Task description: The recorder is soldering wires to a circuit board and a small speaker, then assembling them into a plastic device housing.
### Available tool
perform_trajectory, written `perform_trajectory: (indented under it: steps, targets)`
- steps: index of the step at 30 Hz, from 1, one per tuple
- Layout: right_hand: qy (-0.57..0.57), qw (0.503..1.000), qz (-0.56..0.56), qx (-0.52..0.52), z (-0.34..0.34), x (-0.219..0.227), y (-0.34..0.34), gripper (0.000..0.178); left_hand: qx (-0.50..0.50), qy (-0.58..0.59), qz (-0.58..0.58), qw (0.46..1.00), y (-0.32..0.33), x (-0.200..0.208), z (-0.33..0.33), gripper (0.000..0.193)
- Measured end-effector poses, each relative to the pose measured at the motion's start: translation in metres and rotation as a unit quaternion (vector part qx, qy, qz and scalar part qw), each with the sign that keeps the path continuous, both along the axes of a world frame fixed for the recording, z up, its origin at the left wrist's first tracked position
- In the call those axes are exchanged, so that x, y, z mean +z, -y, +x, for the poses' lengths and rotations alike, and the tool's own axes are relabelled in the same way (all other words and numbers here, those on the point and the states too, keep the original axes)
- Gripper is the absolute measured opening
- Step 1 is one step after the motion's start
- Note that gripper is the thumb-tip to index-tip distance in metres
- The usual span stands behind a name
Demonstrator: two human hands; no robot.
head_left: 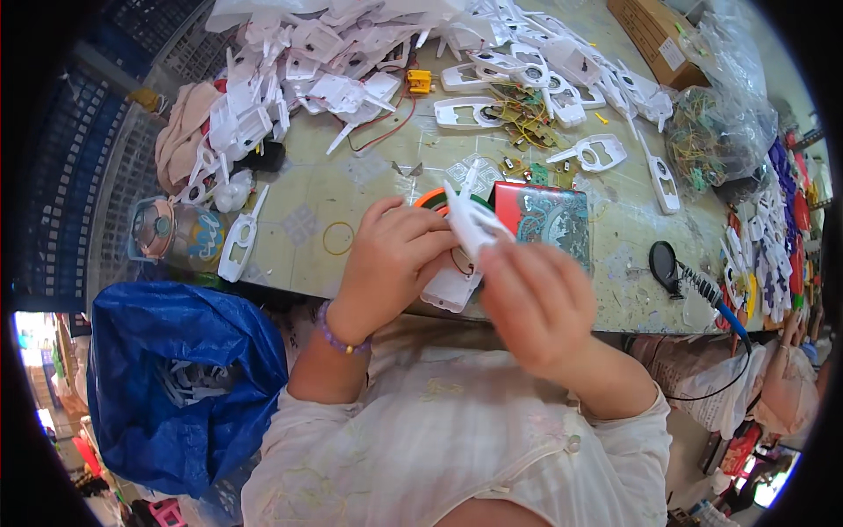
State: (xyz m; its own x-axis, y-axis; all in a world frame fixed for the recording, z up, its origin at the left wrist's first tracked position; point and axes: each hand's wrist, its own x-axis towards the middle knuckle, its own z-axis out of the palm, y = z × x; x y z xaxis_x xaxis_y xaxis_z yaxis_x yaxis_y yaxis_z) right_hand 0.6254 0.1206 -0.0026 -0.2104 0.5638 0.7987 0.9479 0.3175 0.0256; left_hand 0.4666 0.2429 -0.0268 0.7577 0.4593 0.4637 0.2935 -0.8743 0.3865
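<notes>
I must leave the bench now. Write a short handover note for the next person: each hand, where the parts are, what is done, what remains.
Left hand: closed on the white plastic housing at the table's near edge.
Right hand: holds a second white piece above that housing; it is blurred, so the exact grip is unclear.
Parts: pile of white housings at the far side, small circuit boards mid-table, soldering iron at the right, blue bag holding white parts at the left.
Done: two pieces in hand.
Left: they are not yet joined; the pile remains.
</notes>
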Motion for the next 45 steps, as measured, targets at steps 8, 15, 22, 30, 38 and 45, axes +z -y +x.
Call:
perform_trajectory:
  steps: [8,15,22,30,38,45]
  targets:
    - [0.009,0.991,0.121,0.061,0.013,-0.004,-0.008,0.027,-0.032,0.046,0.123,0.991,-0.006,0.002,0.003,0.012]
    - [0.085,0.985,0.059,0.138,-0.011,-0.026,-0.008,0.025,-0.006,0.020,0.073,0.997,-0.005,-0.010,-0.008,0.012]
    - [0.052,0.988,-0.083,0.118,-0.021,-0.042,0.006,0.039,0.082,0.080,-0.168,0.979,-0.051,-0.014,0.016,0.020]
    - [-0.001,0.985,-0.122,0.121,-0.019,-0.044,0.012,0.038,-0.017,-0.067,-0.483,0.873,-0.061,-0.001,0.049,0.046]
    - [-0.074,0.968,0.032,0.238,-0.003,-0.047,0.046,0.023,0.044,0.224,-0.215,0.950,0.043,0.062,-0.019,0.016]
    - [-0.099,0.956,-0.036,0.275,-0.001,-0.057,0.052,0.029,0.179,-0.171,-0.158,0.956,0.052,0.147,-0.190,0.019]
